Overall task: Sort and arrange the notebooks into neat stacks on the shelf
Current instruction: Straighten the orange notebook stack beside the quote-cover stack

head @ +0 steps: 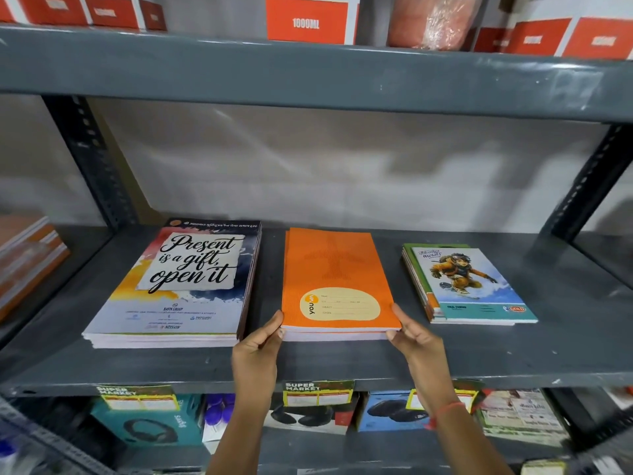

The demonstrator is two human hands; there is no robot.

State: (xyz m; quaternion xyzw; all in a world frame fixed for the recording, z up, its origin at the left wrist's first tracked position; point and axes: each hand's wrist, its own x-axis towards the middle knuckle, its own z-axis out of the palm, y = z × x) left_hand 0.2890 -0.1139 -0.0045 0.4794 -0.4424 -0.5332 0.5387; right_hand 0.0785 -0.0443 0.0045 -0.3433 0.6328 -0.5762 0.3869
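Grey metal shelf (342, 365) carries three notebook stacks. Middle: stack of orange paper-cover notebooks (334, 279), near corners pinched between left hand (258, 347) and right hand (416, 341). Left, close beside: large "Present is a gift" stack (181, 286). Right, apart: small illustrated blue-green stack (469, 286).

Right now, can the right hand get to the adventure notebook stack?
Probably yes. The right hand is on the orange stack's near corner, and only bare shelf lies between it and the adventure notebook stack.
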